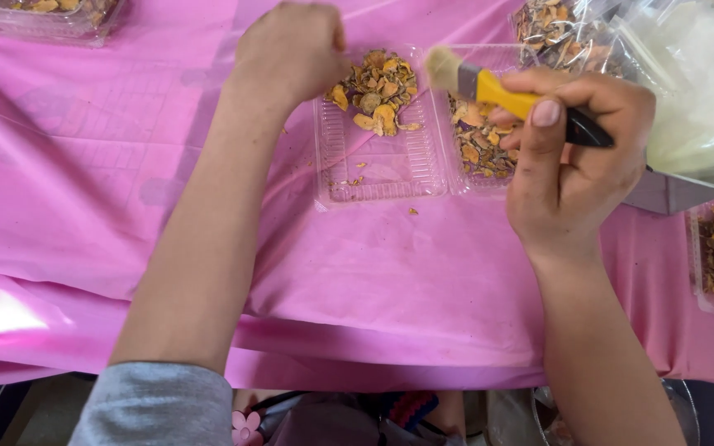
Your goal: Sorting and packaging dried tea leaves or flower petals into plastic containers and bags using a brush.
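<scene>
Both hands are up over the work: my right hand [568, 161] is wrapped around a small brush [506, 92], thumb pressed across its black grip, the yellow ferrule and pale bristles pointing left above the open clamshell; my left hand [291, 51] is curled into a loose fist at the far left corner of that container, knuckles toward me, and I cannot tell whether the fingers pinch anything since they are hidden under the back of the hand. Going by size, the biggest thing under me is the pink cloth [109, 190] covering the whole table, creased and faintly dusted with yellow. Next comes the clear plastic bag [687, 91] at the upper right, bulging, with dried pieces showing in its top part. Then the clear hinged clamshell tray [382, 169] lying open in the middle, left half toward my left hand, right half under the brush. A heap of dried orange-brown slices [378, 91] sits at the far end of the left half, just beside my left fist; more slices [477, 144] fill the right half. Other clear trays [43, 21] with the same dried pieces sit at the upper left and the right edge. Smallest are loose crumbs [412, 211] on the cloth near the tray's front rim.
</scene>
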